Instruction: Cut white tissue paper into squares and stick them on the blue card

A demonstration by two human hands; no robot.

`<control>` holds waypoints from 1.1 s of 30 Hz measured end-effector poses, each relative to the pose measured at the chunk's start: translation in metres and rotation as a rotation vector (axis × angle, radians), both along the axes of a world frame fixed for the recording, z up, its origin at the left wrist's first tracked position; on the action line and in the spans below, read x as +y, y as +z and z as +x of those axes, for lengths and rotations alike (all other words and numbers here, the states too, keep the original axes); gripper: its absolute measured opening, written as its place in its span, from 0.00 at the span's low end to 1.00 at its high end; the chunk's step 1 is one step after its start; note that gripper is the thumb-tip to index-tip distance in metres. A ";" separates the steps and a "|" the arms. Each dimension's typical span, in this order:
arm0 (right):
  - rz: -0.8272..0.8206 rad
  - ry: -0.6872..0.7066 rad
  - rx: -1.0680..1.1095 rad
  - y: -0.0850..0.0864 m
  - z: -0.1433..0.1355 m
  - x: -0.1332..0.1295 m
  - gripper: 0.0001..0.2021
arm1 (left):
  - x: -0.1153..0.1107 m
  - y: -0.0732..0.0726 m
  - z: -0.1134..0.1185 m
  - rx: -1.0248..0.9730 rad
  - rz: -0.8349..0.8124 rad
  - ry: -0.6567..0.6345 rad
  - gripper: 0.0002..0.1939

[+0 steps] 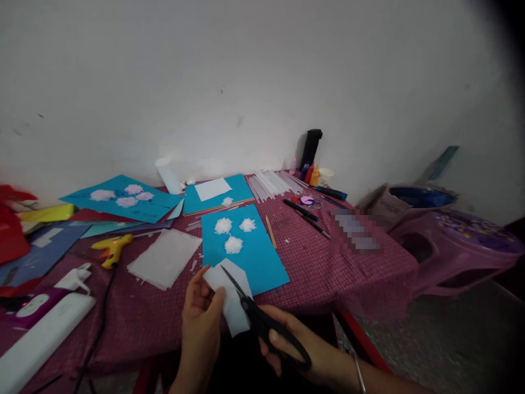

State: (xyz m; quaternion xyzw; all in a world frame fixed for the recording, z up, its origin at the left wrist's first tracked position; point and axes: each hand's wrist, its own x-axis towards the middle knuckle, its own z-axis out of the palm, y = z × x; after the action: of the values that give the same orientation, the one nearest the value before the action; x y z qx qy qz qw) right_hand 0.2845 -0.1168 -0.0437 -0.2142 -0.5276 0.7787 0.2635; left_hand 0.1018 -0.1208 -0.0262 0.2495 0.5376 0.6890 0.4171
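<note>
A white piece of paper (237, 317) with angled corners is pinched between the thumb and fingers of my left hand (204, 306), above the table's front edge. My right hand (287, 339) grips the black-handled scissors (262, 323). Their blades lie over the paper, pointing up and left; I cannot tell whether they are cutting into it. Just behind the paper, a blue sheet (262, 257) carries three white fluffy tufts (233, 245). To the left lies a stack of thin white sheets (166, 260).
A yellow glue gun (114, 249) and a white power strip (49, 334) occupy the left side. Glue sticks (273, 184), paint bottles (314, 176) and black pens (301, 209) lie farther back. A pencil (271, 232) sits beside the blue sheet. A pink stool (463, 257) stands right.
</note>
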 end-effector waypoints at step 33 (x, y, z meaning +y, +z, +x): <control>-0.088 0.004 0.006 0.001 -0.004 0.017 0.29 | 0.000 -0.009 0.003 -0.036 -0.021 -0.016 0.31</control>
State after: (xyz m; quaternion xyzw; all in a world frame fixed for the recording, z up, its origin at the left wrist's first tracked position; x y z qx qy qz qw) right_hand 0.2806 -0.0993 -0.0429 -0.2222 -0.4922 0.8024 0.2540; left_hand 0.1052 -0.1207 -0.0355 0.2371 0.5355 0.6842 0.4347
